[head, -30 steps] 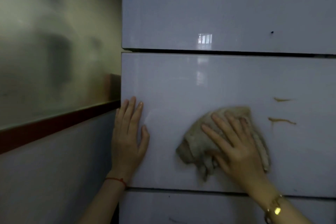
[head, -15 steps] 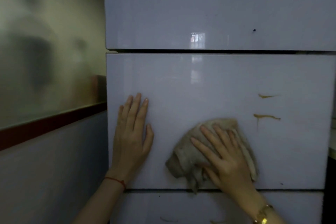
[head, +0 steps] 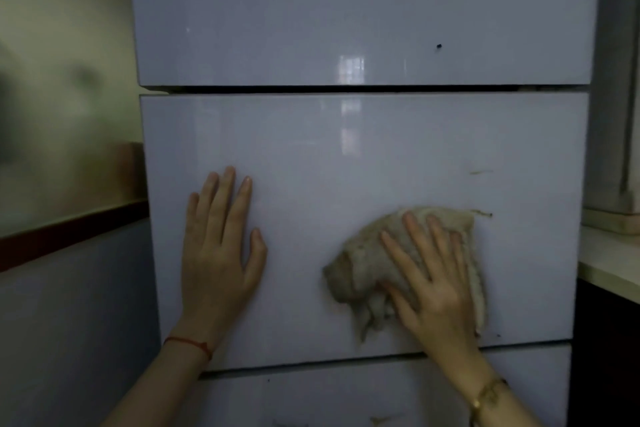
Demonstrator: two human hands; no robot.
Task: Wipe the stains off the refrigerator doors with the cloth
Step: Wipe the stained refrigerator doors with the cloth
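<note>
right hand [head: 440, 274], fingers spread flat on the cloth [head: 363, 260], has slid it right over the lower orange stain [head: 485, 214] at centre right; upper streak [head: 479, 171] looks fainter. left hand [head: 221, 246] still braces open on the middle door [head: 346, 156]

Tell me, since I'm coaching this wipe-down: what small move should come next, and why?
Probably slide the right hand and the crumpled beige cloth up and right. The brownish smear peeks out at the cloth's top right corner, and a fainter yellowish streak sits above it on the glossy white middle door.
</note>
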